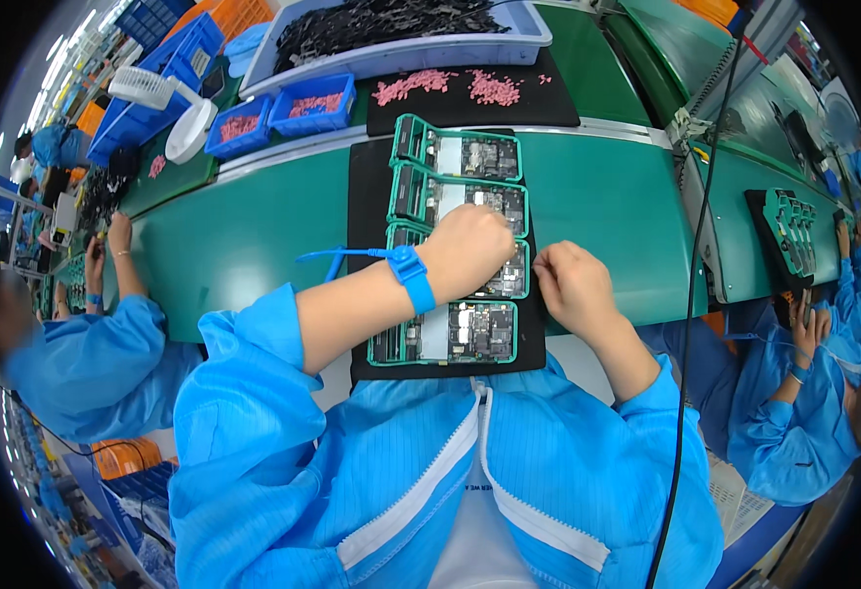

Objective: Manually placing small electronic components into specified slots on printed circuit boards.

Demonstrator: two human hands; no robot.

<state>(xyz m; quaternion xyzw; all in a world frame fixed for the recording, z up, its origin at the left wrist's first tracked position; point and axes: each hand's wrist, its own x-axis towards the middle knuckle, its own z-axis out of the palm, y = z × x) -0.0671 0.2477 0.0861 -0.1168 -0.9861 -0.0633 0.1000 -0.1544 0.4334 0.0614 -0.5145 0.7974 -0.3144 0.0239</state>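
A column of circuit boards in green frames (490, 157) lies on a black mat (371, 182) in front of me. My left hand (471, 247), with a blue wrist strap (413, 279), reaches across the middle of the column. Its fingers are curled closed over the boards, their tips hidden beneath the hand. Close to the right edge of the column is my right hand (577, 285), its fingers bent together in a pinch. Whatever either hand may hold is too small or hidden. The nearest framed board (482, 332) lies flat below my left wrist.
Beyond the boards, small pink pieces (495, 90) lie on another black mat. Two blue bins (314, 118) hold more of them. A large tub (538, 39) contains black parts. A white fan (191, 133) stands far left. A black cable (686, 363) hangs at right. Co-workers sit on both sides.
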